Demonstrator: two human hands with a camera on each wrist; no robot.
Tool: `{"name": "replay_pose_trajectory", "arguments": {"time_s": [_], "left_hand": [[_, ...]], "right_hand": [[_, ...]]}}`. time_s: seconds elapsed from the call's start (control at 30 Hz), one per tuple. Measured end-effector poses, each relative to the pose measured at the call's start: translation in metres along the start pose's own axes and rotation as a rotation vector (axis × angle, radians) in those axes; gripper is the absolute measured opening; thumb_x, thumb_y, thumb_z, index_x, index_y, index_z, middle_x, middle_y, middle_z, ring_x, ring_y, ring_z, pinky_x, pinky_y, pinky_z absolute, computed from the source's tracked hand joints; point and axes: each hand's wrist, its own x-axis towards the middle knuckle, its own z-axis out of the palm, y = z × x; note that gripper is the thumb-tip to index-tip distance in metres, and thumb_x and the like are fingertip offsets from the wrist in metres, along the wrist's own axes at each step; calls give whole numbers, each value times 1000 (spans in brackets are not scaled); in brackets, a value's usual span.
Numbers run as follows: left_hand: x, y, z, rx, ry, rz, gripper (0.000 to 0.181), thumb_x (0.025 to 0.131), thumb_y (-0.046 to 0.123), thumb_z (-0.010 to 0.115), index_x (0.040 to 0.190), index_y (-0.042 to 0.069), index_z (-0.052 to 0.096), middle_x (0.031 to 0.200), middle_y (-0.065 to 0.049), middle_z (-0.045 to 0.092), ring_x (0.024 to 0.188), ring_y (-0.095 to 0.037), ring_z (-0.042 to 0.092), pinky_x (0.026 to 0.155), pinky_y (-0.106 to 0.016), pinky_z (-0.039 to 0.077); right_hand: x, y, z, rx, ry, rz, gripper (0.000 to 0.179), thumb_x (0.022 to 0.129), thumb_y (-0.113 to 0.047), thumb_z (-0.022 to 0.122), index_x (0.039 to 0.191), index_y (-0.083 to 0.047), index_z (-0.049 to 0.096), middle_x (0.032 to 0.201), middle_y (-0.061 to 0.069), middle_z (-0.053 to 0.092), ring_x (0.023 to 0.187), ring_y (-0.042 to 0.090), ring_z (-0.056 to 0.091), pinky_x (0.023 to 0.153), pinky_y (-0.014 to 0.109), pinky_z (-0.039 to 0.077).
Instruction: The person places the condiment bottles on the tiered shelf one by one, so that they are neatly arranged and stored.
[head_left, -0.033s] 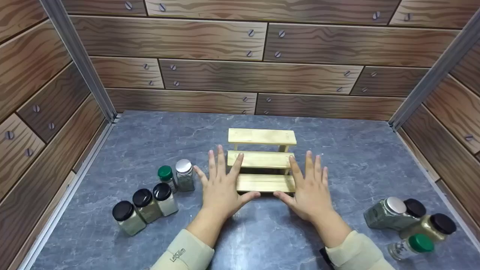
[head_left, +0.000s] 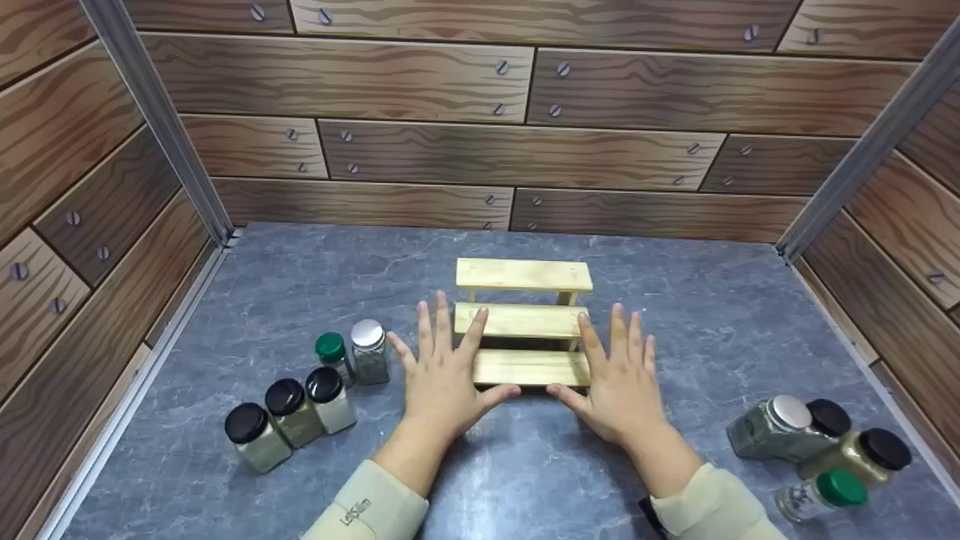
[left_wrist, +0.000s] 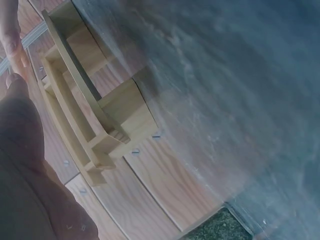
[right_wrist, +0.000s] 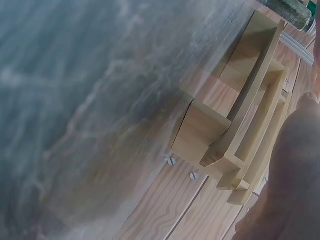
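A small three-tier wooden step rack (head_left: 521, 321) stands on the grey marbled table, its pale steps rising away from me. My left hand (head_left: 439, 375) is spread flat at the rack's left end, palm down, holding nothing. Its index fingertip overlaps the middle step in the head view, and the thumb points inward in front of the lowest step. Mirroring it, my right hand (head_left: 624, 386) spreads its straight fingers at the right end, with nothing in its grasp. Both wrist views show the rack (left_wrist: 75, 95) from a low angle, with part of each hand at the frame's edge.
Left of the rack stand several spice jars: a silver-lidded jar (head_left: 369, 352), a green-lidded one (head_left: 332, 352) and three black-lidded ones (head_left: 294, 412). At the right are another silver-lidded jar (head_left: 769, 426), black-lidded jars (head_left: 855, 454) and a green-lidded jar (head_left: 817, 495). Wood-patterned walls (head_left: 420, 150) enclose the table.
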Motion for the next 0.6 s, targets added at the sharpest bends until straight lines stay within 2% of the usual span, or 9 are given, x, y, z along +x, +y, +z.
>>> {"name": "replay_pose_trajectory", "arguments": {"time_s": [0.3, 0.43, 0.5, 0.6], "left_hand": [[1, 1, -4, 13, 0, 7, 116, 76, 89, 65, 170, 35, 24, 175, -23, -7, 159, -48, -3, 114, -86, 1], [2, -1, -5, 4, 16, 12, 115, 77, 89, 66, 170, 35, 25, 175, -23, -6, 160, -49, -1, 114, -85, 0], [1, -3, -6, -23, 26, 2, 115, 77, 87, 67, 170, 34, 24, 175, -23, -6, 160, -48, -2, 115, -84, 0], [1, -6, -9, -131, 36, -32, 117, 78, 82, 73, 171, 34, 21, 175, -22, -8, 159, -47, -4, 118, -80, 2]], "right_hand": [[0, -1, -3, 0, 26, 6, 110, 91, -79, 60, 172, -24, 10, 173, 29, -5, 157, 55, -4, 124, 72, 3], [-1, 2, -10, 31, 102, -4, 110, 91, -72, 65, 172, -26, 7, 173, 29, -3, 156, 58, 0, 123, 73, 5], [-5, 6, -18, 57, 155, -3, 109, 91, -65, 70, 171, -24, 8, 173, 30, -1, 155, 59, 3, 123, 74, 6], [-17, 16, -36, 133, 255, 29, 105, 93, -52, 74, 170, -15, 14, 172, 30, 6, 154, 59, 7, 123, 72, 6]]}}
